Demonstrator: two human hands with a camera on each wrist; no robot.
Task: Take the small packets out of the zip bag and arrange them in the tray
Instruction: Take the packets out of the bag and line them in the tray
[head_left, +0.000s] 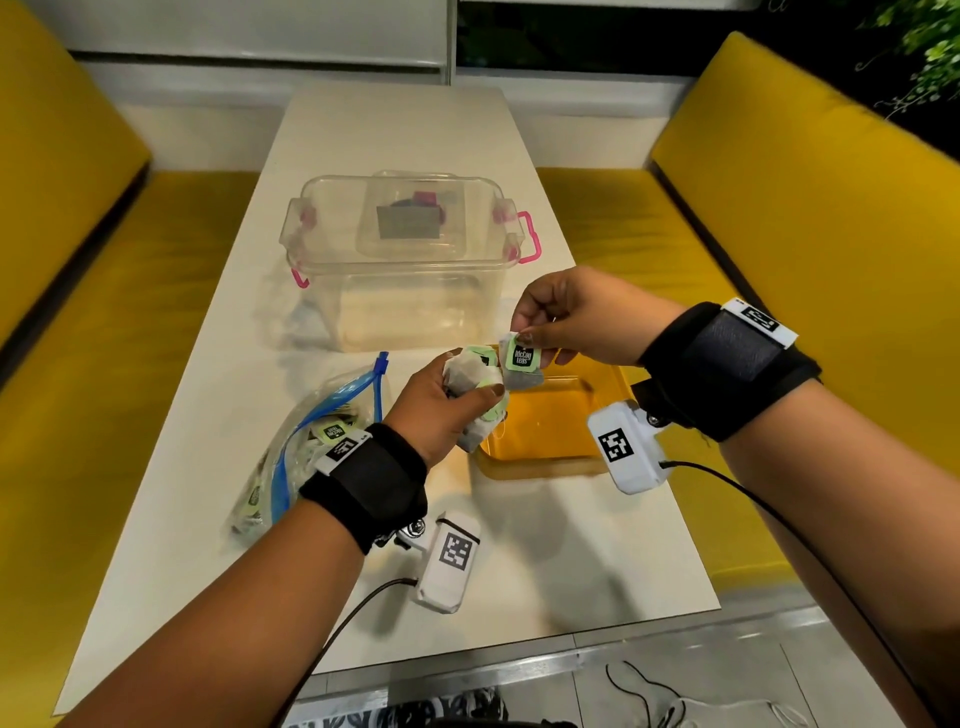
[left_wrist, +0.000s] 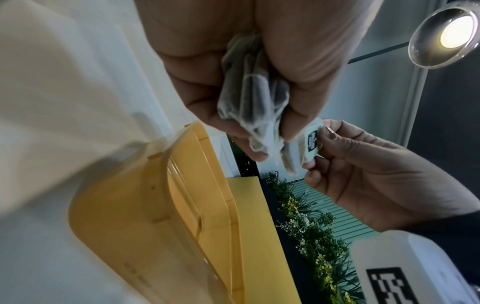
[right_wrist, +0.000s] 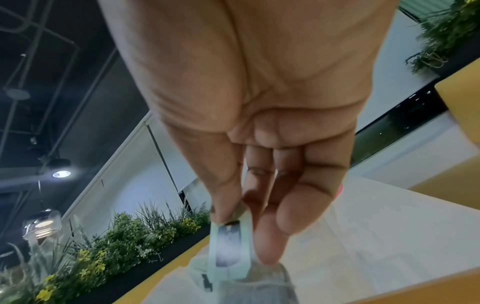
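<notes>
My left hand (head_left: 452, 400) grips a bunch of several tea-bag packets (head_left: 475, 376) above the near-left corner of the yellow tray (head_left: 550, 457). In the left wrist view the packets (left_wrist: 249, 98) sit crumpled inside the fist. My right hand (head_left: 561, 317) pinches the green tag of one tea bag (head_left: 521, 361) between thumb and forefinger, right next to the bunch; the tag (right_wrist: 230, 246) shows below the fingertips (right_wrist: 270, 242). The zip bag (head_left: 306, 447) with a blue zipper lies open on the table to the left, with more packets inside.
A clear plastic box (head_left: 405, 260) with pink latches stands behind the tray in the middle of the white table (head_left: 545, 571). Yellow benches (head_left: 779, 218) flank the table on both sides. Cables run from both wrist cameras off the table's near edge.
</notes>
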